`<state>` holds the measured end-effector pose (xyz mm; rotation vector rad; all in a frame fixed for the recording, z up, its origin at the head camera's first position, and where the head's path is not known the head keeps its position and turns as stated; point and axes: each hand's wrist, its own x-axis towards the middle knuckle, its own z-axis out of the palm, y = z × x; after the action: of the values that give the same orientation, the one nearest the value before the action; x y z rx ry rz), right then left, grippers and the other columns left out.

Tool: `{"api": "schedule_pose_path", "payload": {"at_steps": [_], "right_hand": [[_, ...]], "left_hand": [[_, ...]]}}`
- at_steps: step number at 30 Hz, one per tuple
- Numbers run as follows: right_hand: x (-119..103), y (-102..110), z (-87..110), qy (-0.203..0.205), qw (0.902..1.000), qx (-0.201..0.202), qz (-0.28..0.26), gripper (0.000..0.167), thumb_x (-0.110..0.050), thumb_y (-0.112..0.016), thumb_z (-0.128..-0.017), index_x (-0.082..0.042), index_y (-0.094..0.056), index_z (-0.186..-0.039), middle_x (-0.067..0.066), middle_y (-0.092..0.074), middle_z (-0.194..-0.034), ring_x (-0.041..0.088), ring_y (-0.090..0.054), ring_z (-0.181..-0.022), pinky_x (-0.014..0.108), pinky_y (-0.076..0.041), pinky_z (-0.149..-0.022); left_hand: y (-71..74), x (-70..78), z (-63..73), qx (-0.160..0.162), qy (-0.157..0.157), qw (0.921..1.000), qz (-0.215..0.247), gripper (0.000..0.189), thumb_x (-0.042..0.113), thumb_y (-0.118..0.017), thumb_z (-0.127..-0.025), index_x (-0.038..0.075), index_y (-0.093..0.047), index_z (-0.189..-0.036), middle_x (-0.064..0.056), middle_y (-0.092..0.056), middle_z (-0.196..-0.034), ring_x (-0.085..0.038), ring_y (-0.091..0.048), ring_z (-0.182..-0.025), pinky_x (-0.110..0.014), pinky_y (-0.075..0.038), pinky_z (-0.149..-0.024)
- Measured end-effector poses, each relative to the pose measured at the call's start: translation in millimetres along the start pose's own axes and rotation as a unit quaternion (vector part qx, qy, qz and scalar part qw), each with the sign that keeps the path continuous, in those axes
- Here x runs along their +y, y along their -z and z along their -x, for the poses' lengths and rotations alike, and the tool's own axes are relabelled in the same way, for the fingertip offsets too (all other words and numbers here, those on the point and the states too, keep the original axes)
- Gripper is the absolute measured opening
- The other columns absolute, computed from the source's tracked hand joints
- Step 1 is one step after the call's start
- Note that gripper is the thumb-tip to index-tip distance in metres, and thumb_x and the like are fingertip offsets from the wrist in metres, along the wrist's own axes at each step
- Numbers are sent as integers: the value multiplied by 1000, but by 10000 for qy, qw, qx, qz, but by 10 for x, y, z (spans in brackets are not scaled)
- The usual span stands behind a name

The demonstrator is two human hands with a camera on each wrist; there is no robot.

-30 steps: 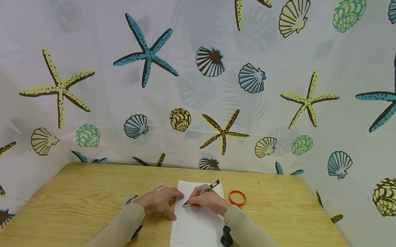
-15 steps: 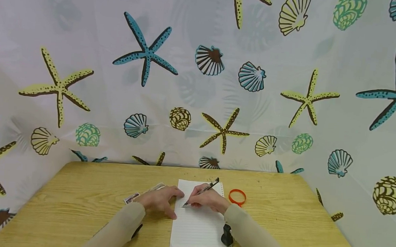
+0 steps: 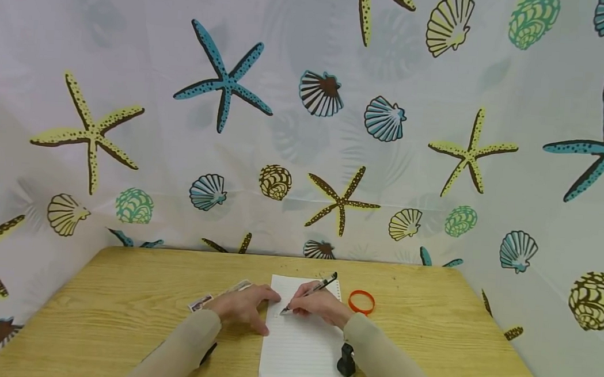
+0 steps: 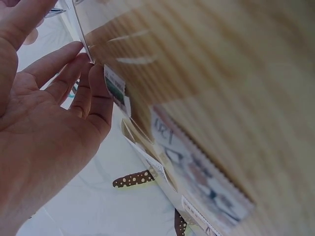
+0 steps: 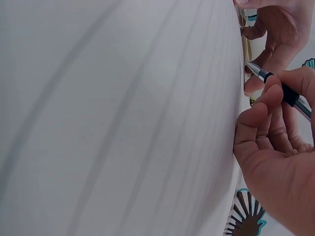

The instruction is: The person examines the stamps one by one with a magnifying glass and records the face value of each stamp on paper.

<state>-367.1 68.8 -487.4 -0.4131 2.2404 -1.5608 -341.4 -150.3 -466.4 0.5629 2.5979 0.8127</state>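
A sheet of lined paper [image 3: 302,356] lies on the wooden table, a few small marks near its upper left. My right hand [image 3: 323,306] pinches a pen [image 3: 327,281], its tip down at the paper by those marks. In the right wrist view the pen's metal tip [image 5: 253,67] meets the sheet's surface edge-on, and the side of the right hand [image 5: 275,162] rests on the paper. My left hand [image 3: 243,307] lies spread at the sheet's left edge, fingertips and thumb on the margin. In the left wrist view its fingers [image 4: 59,81] are loosely bent, holding nothing.
Stamps [image 4: 194,172] and other small paper pieces [image 3: 201,302] lie left of the left hand. A red ring-shaped object [image 3: 361,302] sits right of the sheet. Patterned cloth [image 3: 285,124] with shells and starfish walls the table [image 3: 118,304] at the back and sides.
The pen tip has shifted slightly right and up along the paper, and small marks now show to its left. The left hand stays in place.
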Motion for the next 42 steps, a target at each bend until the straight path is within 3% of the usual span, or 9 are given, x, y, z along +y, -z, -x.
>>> {"api": "schedule_pose_path", "payload": {"at_steps": [13, 25, 36, 42], "right_hand": [[-27, -12, 22, 49, 9999, 44, 124, 8, -7, -73, -83, -3, -66, -82, -2, -65, -68, 10, -55, -60, 22, -45, -57], [0, 2, 28, 43, 9997, -40, 235, 11, -8, -71, -83, -7, -64, -76, -1, -62, -65, 11, -52, -59, 22, -43, -56], [55, 9, -12, 127, 9996, -167, 189, 10, -9, -73, -84, -8, -65, -77, -2, -65, -67, 9, -56, -59, 21, -46, -56], [18, 0, -18, 16, 9999, -30, 145, 8, -9, -73, -84, -7, -67, -80, -2, -66, -68, 10, -55, -60, 22, -45, -56]], "left_hand": [[3, 7, -15, 11, -65, 10000, 11, 72, 17, -88, -70, 9, -57, -134, -9, -47, -146, -33, -35, -142, -53, -24, -118], [-32, 7, -22, -14, -38, 10000, 18, 71, 20, -88, -70, 11, -57, -134, -9, -46, -148, -33, -34, -143, -54, -24, -118], [-22, 22, -2, -7, -206, 9998, 48, 71, 16, -88, -70, 7, -57, -133, -10, -48, -144, -33, -36, -141, -53, -25, -118], [3, 8, 12, -31, -47, 10000, 0, 72, 19, -88, -71, 10, -57, -134, -11, -45, -148, -35, -34, -143, -55, -24, -117]]}}
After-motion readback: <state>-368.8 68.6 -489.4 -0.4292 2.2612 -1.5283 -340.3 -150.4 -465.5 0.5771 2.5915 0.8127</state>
